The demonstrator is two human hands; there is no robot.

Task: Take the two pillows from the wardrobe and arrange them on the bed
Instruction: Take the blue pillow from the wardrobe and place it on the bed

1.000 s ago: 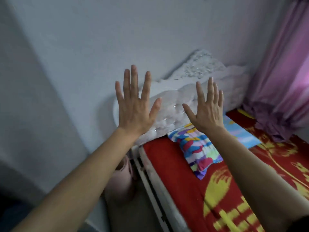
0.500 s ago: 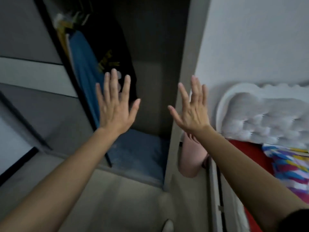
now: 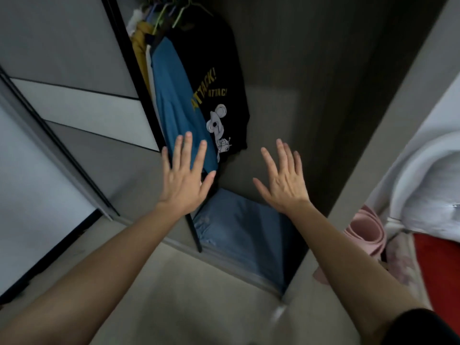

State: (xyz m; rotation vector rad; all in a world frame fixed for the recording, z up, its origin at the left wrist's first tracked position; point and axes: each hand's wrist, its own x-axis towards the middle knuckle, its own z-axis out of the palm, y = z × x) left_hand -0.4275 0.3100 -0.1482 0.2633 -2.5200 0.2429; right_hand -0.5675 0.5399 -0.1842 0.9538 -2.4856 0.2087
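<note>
The wardrobe stands open in front of me, dark inside. A blue pillow lies flat on its floor. My left hand is raised with fingers spread, above the pillow's left end and in front of the hanging clothes. My right hand is spread the same way, just above the pillow's far edge. Neither hand holds anything or touches the pillow. The bed with a red sheet shows at the right edge. No second pillow is visible in the wardrobe.
A black printed shirt and a blue garment hang above the pillow. The sliding door covers the wardrobe's left part. A pink rolled mat stands between wardrobe and bed, beneath the white padded headboard.
My view has swung left from the bed and its colourful pillow to the open wardrobe. Both hands stay spread and have come lower, closer to the blue pillow.
</note>
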